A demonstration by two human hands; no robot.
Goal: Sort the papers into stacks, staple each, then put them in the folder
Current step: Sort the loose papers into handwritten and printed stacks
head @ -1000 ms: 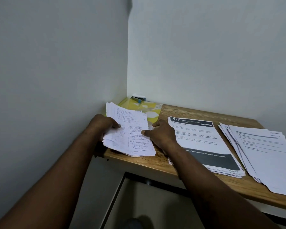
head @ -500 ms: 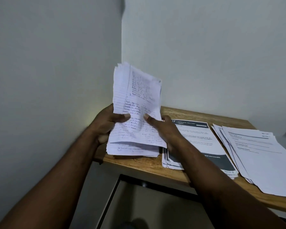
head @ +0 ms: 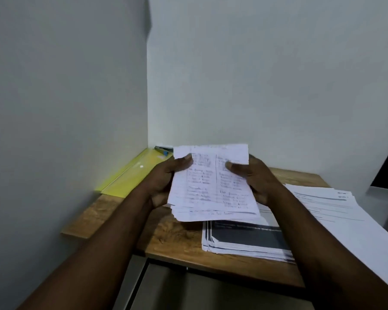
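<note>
Head camera: we see the left hand [head: 164, 184] and the right hand [head: 257, 180] gripping a stack of handwritten sheets [head: 211, 191] by its two sides, thumbs pressed on the top page. The stack is at centre frame, tilted toward us over the wooden desk [head: 177, 242]. Just below it, lower centre, lies a stack of printed pages with a dark band [head: 244, 240]. A looser spread of printed sheets [head: 345, 218] fills the right edge. The yellow folder [head: 132, 175] lies flat in the desk's far corner, centre left, with a small blue-and-dark item [head: 162, 150] at its far end, too blurred to name.
</note>
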